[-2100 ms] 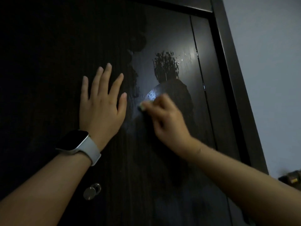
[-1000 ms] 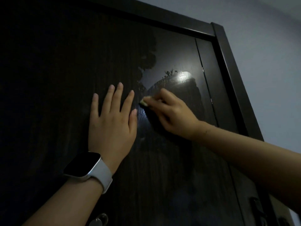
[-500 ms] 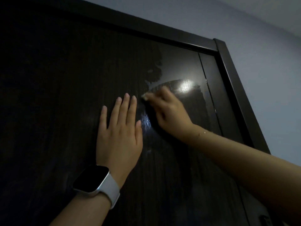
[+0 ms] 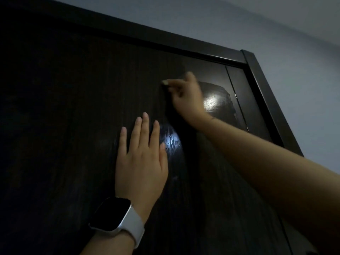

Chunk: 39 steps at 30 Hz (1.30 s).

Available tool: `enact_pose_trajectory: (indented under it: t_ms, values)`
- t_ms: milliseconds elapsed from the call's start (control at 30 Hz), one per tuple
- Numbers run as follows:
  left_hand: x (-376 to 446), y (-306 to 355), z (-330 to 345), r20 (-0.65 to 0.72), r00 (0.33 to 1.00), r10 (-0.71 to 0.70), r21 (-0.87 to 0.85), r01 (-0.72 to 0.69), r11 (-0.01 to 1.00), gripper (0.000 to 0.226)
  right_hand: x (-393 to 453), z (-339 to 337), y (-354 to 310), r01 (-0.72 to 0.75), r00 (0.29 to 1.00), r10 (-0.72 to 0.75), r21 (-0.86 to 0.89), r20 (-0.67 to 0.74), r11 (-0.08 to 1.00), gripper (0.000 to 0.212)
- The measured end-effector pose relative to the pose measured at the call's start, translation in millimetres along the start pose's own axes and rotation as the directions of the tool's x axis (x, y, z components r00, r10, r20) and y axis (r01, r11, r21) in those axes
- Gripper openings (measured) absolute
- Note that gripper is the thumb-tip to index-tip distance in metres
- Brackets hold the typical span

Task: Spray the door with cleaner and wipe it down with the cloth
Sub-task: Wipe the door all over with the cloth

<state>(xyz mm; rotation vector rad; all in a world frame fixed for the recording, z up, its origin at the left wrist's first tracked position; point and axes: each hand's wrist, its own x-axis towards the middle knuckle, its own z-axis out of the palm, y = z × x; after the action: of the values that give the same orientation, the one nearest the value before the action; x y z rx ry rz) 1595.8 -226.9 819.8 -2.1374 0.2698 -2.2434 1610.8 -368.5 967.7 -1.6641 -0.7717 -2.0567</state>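
The dark wood-grain door fills most of the view. My left hand lies flat against it, fingers straight and pointing up, with a white-strapped watch on the wrist. Higher up and to the right, near the door's top, my right hand grips a dark cloth and presses it to the door. The cloth hangs below the fingers and is hard to tell from the dark surface. A wet, shiny patch glints just right of that hand. No spray bottle is in view.
The dark door frame runs along the top and down the right side. A pale wall lies beyond it. A second wet glint shows beside my left hand's fingers.
My right hand has wiped upward and to the left with the cloth, toward the door's top. The view has tilted up. My left hand stays flat on the door.
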Motion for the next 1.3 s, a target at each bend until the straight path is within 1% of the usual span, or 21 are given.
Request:
enact_pose_trajectory:
  t_ms: [67, 100, 133, 200, 267, 333, 367, 433, 500, 533, 633, 700, 767, 833, 933, 1000, 1033, 1133, 1167, 1233, 1300]
  values:
    - [1, 2, 0, 0.002, 1.0, -0.004, 0.002, 0.004, 1.0, 0.057, -3, 4, -10, 0.144, 0.989, -0.145, 0.049, 0.018, 0.988, 0.029]
    - [1, 3, 0, 0.001, 1.0, -0.002, 0.006, 0.002, 1.0, 0.057, -1, -1, -1, 0.149, 0.989, -0.15, 0.052, 0.007, 0.987, 0.028]
    - [0, 3, 1, -0.003, 1.0, -0.002, 0.009, 0.002, 1.0, 0.057, 3, -9, 13, 0.105, 0.994, -0.105, 0.027, -0.013, 0.994, 0.029]
    - [-1, 1, 3, -0.022, 1.0, -0.005, 0.012, 0.005, 1.0, 0.056, 11, -32, 54, -0.112, 0.991, 0.106, -0.069, -0.076, 0.991, 0.031]
    - [-1, 2, 4, -0.03, 1.0, -0.002, 0.007, 0.002, 1.0, 0.056, 14, -56, 96, -0.354, 0.926, 0.333, -0.104, -0.176, 0.929, 0.032]
    - [-1, 2, 5, -0.037, 0.999, 0.004, 0.004, -0.004, 1.0, 0.056, 18, -60, 110, -0.481, 0.864, 0.452, -0.094, -0.222, 0.872, 0.033]
    - [-1, 2, 5, -0.038, 0.999, 0.011, 0.01, -0.01, 1.0, 0.056, 22, -53, 105, -0.491, 0.858, 0.464, -0.089, -0.22, 0.867, 0.033]
    - [-1, 1, 4, -0.024, 1.0, 0.017, 0.021, -0.017, 1.0, 0.057, 32, -32, 78, -0.405, 0.903, 0.388, -0.07, -0.183, 0.912, 0.034]
    - [0, 1, 2, -0.011, 1.0, 0.003, 0.032, -0.003, 0.999, 0.058, 41, -8, 42, -0.231, 0.967, 0.225, -0.032, -0.117, 0.973, 0.033]
    - [1, 1, 1, 0.001, 1.0, -0.007, 0.039, 0.007, 0.999, 0.058, 45, 1, 28, -0.151, 0.985, 0.15, -0.01, -0.088, 0.988, 0.032]
    - [3, 2, -1, 0.034, 0.999, -0.005, 0.082, 0.002, 0.997, 0.059, 52, 10, 8, -0.014, 0.999, 0.014, 0.017, -0.042, 1.0, 0.031]
    - [7, 1, -7, 0.054, 0.998, -0.01, 0.123, 0.003, 0.992, 0.056, 50, 3, 16, 0.06, 0.998, -0.06, -0.005, -0.029, 0.998, 0.031]
    - [15, -1, -14, 0.062, 0.998, -0.008, 0.149, -0.001, 0.989, 0.049, 50, -7, 40, 0.057, 0.996, -0.06, -0.051, -0.061, 0.997, 0.03]
    - [28, -4, -19, 0.043, 0.999, 0.021, 0.141, -0.027, 0.99, 0.044, 52, -21, 76, -0.061, 0.992, 0.048, -0.11, -0.117, 0.992, 0.03]
    - [55, -1, -18, 0.009, 0.998, 0.067, 0.142, -0.067, 0.988, 0.051, 54, -43, 124, -0.27, 0.949, 0.235, -0.161, -0.209, 0.949, 0.03]
    - [82, 11, -16, 0.051, 0.995, 0.084, 0.083, -0.088, 0.993, 0.056, 60, -45, 131, -0.347, 0.923, 0.299, -0.188, -0.244, 0.919, 0.028]
    - [94, 20, -12, 0.054, 0.995, 0.086, 0.04, -0.088, 0.995, 0.057, 65, -42, 125, -0.349, 0.924, 0.298, -0.209, -0.24, 0.913, 0.028]
    - [108, 41, 4, 0.031, 0.996, 0.086, -0.048, -0.084, 0.995, 0.06, 82, -22, 89, -0.235, 0.964, 0.2, -0.21, -0.173, 0.949, 0.024]
    - [108, 44, 9, 0.042, 0.995, 0.086, -0.038, -0.084, 0.996, 0.063, 87, -14, 75, -0.177, 0.978, 0.15, -0.194, -0.146, 0.965, 0.024]
    - [103, 45, 17, 0.015, 0.995, 0.096, 0.049, -0.097, 0.994, 0.064, 93, 1, 53, -0.052, 0.994, 0.036, -0.162, -0.1, 0.985, 0.026]
    - [102, 44, 23, -0.001, 0.996, 0.086, 0.081, -0.086, 0.993, 0.061, 97, 6, 49, 0.05, 0.996, -0.064, -0.18, -0.069, 0.982, 0.03]
